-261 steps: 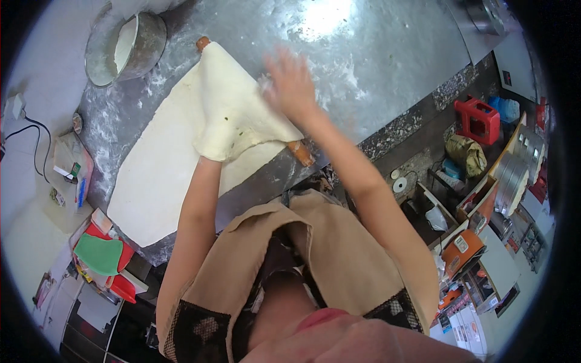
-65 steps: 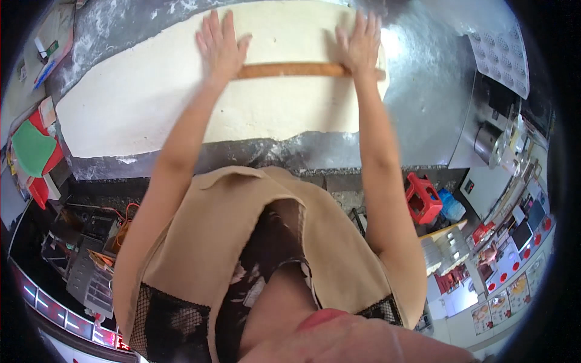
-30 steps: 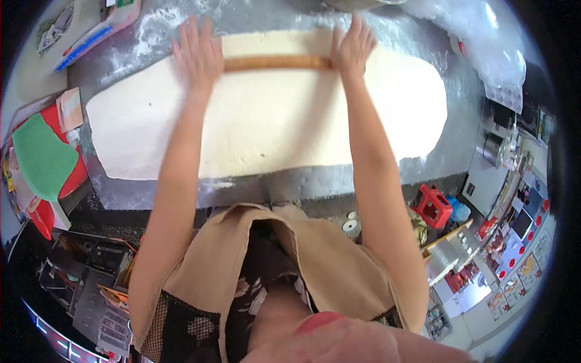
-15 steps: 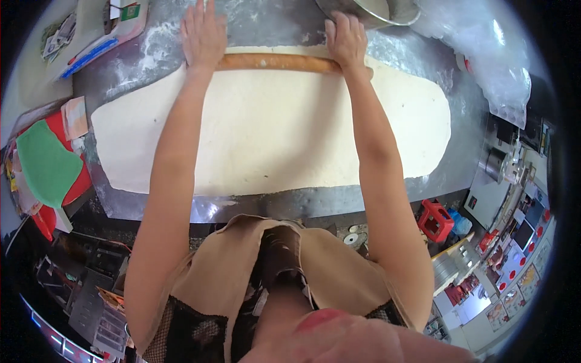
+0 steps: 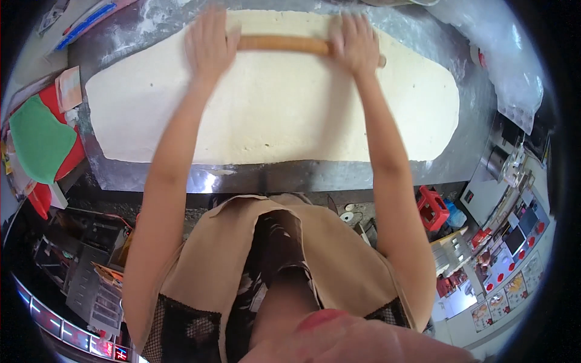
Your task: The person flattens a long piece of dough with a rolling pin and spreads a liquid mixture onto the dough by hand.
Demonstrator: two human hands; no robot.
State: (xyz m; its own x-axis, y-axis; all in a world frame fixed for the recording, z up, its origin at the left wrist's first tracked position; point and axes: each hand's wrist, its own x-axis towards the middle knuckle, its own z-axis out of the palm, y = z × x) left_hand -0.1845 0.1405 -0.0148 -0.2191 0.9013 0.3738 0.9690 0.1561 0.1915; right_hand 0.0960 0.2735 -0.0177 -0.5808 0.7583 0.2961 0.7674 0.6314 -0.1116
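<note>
Judging this as rolling, I see left hand (image 5: pixel 212 47) and right hand (image 5: pixel 357 47) flat, unclenched, atop the rolling pin (image 5: pixel 284 44), dough (image 5: pixel 275 100) beneath it; even pressure seems needed next.

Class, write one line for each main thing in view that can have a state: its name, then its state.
Wide cream dough sheet: flat, unfolded
Brown cylindrical wooden rolling pin: lying on the dough, left end hidden
Left grip: open, blurred, over the pin
Right grip: open, blurred, over the pin
Grey shiny tabletop: dusted with white powder
</note>
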